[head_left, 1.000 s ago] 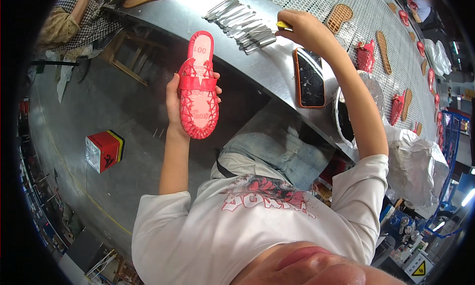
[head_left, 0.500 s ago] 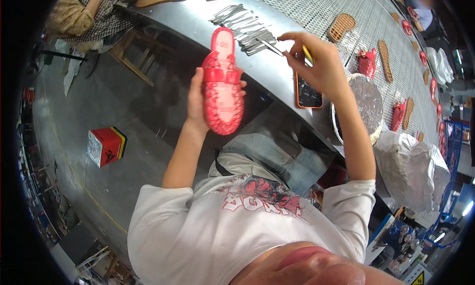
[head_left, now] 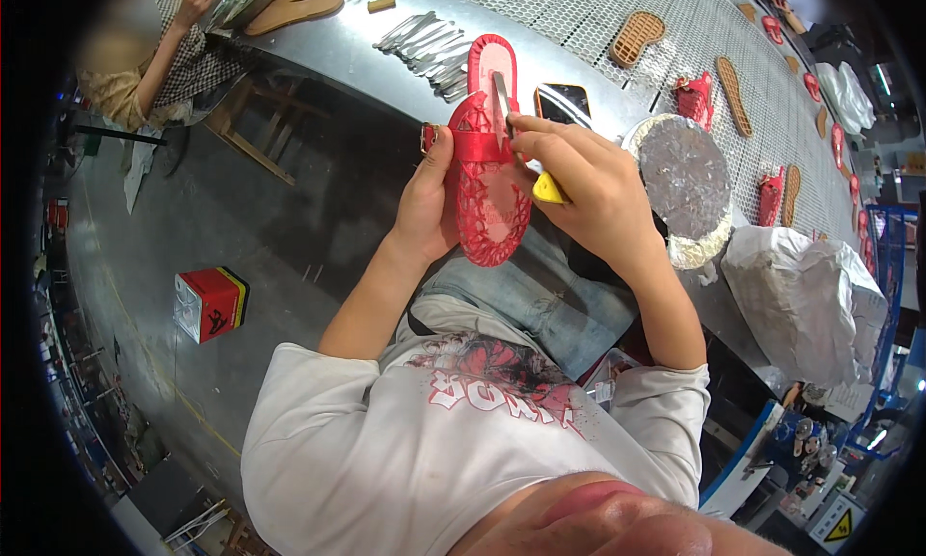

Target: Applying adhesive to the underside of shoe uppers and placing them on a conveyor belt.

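Note:
My left hand (head_left: 424,204) grips a red woven sandal upper on a last (head_left: 492,233) by its side, its pink underside turned up and the narrow heel end pointing at the table. Over that underside my right hand (head_left: 593,185) pinches a thin metal shank strip (head_left: 500,95), which lies lengthwise near the heel end. A yellow-handled tool (head_left: 550,189) is tucked in the same hand; its working end is hidden. Several similar metal strips (head_left: 424,47) lie in a pile on the metal table (head_left: 386,79) beyond the shoe.
A phone (head_left: 562,103) and a round tub with a whitish crusted rim (head_left: 702,254) stand on the table at the right. Brown soles (head_left: 637,38) and red shoes (head_left: 694,101) rest on the mesh surface. A white sack (head_left: 805,305) bulges beside the tub. Another person (head_left: 145,64) sits at far left.
My right hand has come from the strip pile to the shoe, bringing a metal strip onto its underside. My left hand and the shoe have shifted to the right.

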`<act>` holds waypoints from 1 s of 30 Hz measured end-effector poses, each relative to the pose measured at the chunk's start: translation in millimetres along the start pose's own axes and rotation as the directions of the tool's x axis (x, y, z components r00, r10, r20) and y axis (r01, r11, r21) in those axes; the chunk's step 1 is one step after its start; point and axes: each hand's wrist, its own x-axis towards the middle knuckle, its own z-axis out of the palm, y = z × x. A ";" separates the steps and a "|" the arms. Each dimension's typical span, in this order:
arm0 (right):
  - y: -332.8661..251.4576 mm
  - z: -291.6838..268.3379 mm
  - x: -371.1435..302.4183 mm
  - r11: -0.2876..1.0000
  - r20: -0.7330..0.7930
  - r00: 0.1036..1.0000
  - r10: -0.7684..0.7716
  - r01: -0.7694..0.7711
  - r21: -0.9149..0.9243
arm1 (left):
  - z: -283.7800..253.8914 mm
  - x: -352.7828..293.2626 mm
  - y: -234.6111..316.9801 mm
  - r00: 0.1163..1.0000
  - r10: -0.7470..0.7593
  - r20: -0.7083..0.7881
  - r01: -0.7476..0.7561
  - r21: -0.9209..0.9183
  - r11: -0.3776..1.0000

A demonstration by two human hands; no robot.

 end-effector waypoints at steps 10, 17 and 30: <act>-10.8 -6.2 -30.4 0.968 -0.029 0.973 0.227 -0.222 0.121 | 13.3 0.4 -8.2 0.993 -0.111 0.049 0.110 0.035 0.993; -17.4 -14.9 -35.0 0.941 0.007 0.947 0.321 -0.320 0.113 | 12.1 -3.2 12.2 0.948 -0.273 0.166 0.270 0.041 0.962; -68.9 -9.9 -144.2 0.844 -0.150 0.874 0.461 -0.380 0.377 | 2.8 112.9 39.8 0.960 -0.278 0.028 0.248 0.379 0.891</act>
